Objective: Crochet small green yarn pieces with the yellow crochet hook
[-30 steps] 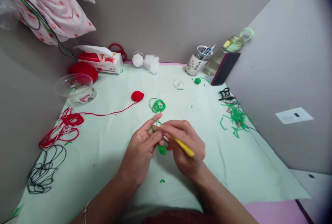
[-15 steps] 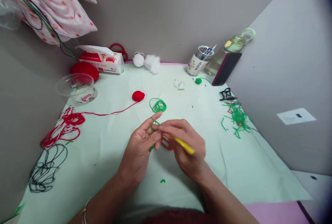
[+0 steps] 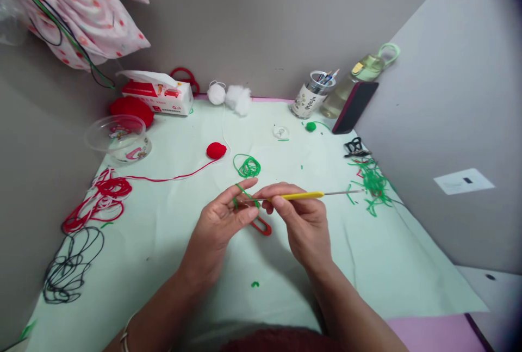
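My right hand (image 3: 305,221) grips a crochet hook (image 3: 304,196) by its yellow handle. The hook lies nearly level, one metal end sticking out to the right and the other reaching toward my left hand (image 3: 220,216). Green yarn (image 3: 241,191) runs over the left forefinger, and the left thumb and fingers pinch it where the hook tip meets it. The crocheted green piece is mostly hidden behind those fingers. Beneath the hands an orange-red loop, perhaps a scissor handle (image 3: 264,228), shows in part. A loose coil of green yarn (image 3: 248,167) rests just beyond the left fingertips.
Left: red and white yarn (image 3: 108,194), a black cord tangle (image 3: 67,270), a clear plastic tub (image 3: 132,150), a tissue box (image 3: 171,99). A red ball (image 3: 216,150) lies mid-table. Right: green scraps (image 3: 373,180), a phone (image 3: 354,108), a bottle (image 3: 340,96), a pencil holder (image 3: 312,96).
My right hand has turned, swinging the hook from slanting down toward me to nearly level. The green crocheted piece that hung below the left fingers a second ago is now out of sight.
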Demonstrator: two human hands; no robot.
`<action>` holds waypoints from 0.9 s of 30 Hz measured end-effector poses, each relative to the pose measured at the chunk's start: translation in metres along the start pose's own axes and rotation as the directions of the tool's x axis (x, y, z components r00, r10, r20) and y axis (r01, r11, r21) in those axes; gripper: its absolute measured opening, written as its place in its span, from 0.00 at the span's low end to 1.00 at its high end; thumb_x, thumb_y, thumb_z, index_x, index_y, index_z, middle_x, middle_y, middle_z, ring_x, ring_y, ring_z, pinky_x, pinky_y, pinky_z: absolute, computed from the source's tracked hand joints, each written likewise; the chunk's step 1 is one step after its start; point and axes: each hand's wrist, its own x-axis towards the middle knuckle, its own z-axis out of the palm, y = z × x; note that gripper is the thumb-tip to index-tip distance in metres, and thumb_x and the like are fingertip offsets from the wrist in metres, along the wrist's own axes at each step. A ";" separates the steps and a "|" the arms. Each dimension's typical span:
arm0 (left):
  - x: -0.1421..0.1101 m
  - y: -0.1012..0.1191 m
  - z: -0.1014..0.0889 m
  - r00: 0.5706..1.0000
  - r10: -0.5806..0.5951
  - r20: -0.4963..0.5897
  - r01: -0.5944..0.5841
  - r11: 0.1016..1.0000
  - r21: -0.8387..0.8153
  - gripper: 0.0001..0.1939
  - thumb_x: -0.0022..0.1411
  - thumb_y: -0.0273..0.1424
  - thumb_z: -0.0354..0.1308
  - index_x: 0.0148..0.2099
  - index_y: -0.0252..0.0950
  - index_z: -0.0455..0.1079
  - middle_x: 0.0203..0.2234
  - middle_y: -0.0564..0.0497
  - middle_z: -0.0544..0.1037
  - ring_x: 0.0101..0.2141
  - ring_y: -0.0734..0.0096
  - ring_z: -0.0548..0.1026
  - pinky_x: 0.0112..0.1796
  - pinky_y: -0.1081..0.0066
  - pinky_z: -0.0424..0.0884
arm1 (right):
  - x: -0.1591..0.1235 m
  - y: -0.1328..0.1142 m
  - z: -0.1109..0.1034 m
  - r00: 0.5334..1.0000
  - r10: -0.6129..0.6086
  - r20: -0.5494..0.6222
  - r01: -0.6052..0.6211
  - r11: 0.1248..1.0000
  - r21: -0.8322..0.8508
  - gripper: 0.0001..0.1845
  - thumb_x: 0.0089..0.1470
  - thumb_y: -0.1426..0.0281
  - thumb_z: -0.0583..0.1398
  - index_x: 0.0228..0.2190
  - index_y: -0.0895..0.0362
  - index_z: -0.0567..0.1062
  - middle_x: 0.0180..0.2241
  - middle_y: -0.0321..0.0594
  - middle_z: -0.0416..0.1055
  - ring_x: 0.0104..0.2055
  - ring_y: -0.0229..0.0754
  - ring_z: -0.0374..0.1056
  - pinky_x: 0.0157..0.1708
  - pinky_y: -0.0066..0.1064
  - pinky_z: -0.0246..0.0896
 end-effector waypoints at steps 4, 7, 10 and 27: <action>0.002 0.000 0.004 0.998 0.020 -0.060 -0.022 0.999 -0.028 0.23 0.61 0.32 0.70 0.58 0.42 0.76 0.32 0.55 0.78 0.34 0.71 0.78 0.44 0.70 0.73 | -0.005 0.001 0.004 0.986 -0.165 -0.007 0.161 0.970 -0.183 0.11 0.65 0.74 0.62 0.41 0.49 0.84 0.38 0.40 0.81 0.39 0.42 0.76 0.38 0.35 0.73; 0.003 -0.003 0.006 0.997 -0.027 -0.072 0.019 0.994 -0.110 0.26 0.59 0.31 0.71 0.60 0.40 0.75 0.31 0.55 0.78 0.33 0.71 0.77 0.42 0.70 0.73 | -0.010 0.006 0.004 0.919 -0.382 0.091 0.381 0.812 -0.443 0.19 0.62 0.79 0.62 0.49 0.48 0.83 0.44 0.44 0.80 0.44 0.44 0.76 0.40 0.36 0.74; 0.003 -0.002 0.004 0.993 -0.117 -0.004 0.113 0.971 -0.209 0.21 0.61 0.30 0.69 0.57 0.37 0.78 0.32 0.52 0.78 0.35 0.72 0.76 0.43 0.72 0.72 | -0.010 0.008 0.001 0.906 -0.414 0.093 0.408 0.792 -0.455 0.21 0.62 0.80 0.62 0.50 0.48 0.82 0.43 0.44 0.80 0.42 0.44 0.76 0.38 0.35 0.75; -0.001 0.002 0.007 0.997 -0.040 -0.062 0.032 0.992 -0.122 0.28 0.62 0.29 0.68 0.64 0.39 0.72 0.32 0.55 0.75 0.33 0.74 0.74 0.42 0.72 0.72 | -0.003 0.003 0.000 0.991 -0.088 -0.100 0.085 0.996 -0.033 0.08 0.65 0.69 0.63 0.38 0.50 0.85 0.36 0.39 0.78 0.31 0.38 0.71 0.31 0.33 0.69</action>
